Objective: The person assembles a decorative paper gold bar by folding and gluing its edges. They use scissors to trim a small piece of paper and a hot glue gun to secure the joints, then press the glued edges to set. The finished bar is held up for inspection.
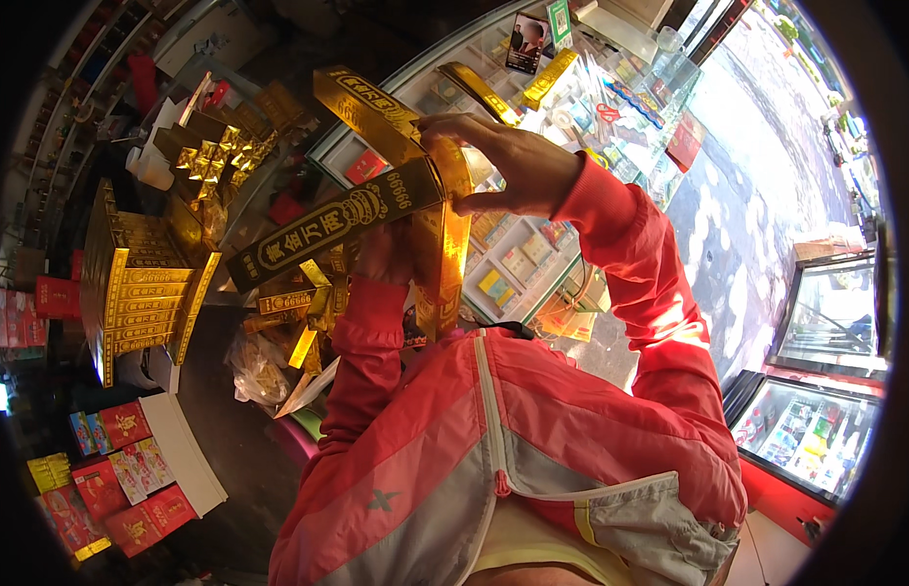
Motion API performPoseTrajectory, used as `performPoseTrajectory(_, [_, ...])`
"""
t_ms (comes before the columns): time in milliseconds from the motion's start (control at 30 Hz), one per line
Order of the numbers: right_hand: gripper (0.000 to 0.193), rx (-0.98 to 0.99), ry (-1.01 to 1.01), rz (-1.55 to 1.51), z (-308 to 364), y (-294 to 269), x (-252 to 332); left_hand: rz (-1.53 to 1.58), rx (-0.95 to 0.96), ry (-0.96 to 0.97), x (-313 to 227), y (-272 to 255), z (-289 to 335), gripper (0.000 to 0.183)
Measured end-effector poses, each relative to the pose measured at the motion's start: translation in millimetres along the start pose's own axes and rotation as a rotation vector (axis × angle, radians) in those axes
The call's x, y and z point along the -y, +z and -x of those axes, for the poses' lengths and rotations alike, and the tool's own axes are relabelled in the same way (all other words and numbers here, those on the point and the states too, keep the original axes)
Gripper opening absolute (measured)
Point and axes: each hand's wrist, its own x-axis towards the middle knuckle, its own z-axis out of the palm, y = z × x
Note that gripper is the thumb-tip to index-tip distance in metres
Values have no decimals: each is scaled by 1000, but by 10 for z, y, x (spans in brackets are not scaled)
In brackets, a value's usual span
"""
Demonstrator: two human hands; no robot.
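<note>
A gold cardboard box [442,256] with a dark printed panel is held up in front of my chest, its flaps standing out at angles. My right hand [518,164] grips the upper right corner, thumb on the near side and fingers over the top edge. Behind the dark panel, my left hand [384,256] holds the box from its lower side; most of its fingers are hidden. Below the box, to the left, lie folded gold card pieces [303,322] and a clear plastic bag [258,369].
A glass display counter [518,256] with small packets runs beyond my hands, gold strips [482,93] and red scissors [607,113] on top. Stacked gold boxes [147,293] stand at left, near shiny gold pieces [215,161]. Red packages [153,518] lie lower left, a glass-topped freezer [811,435] at right.
</note>
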Motion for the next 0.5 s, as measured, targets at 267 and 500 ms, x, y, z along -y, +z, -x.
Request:
performPoseTrajectory(267, [64, -126, -70, 129, 66, 91, -21, -16, 116, 68, -5, 45, 31, 46])
performPoseTrajectory(500, [69, -188, 79, 100, 148, 272, -83, -97, 59, 99, -83, 121, 34, 44])
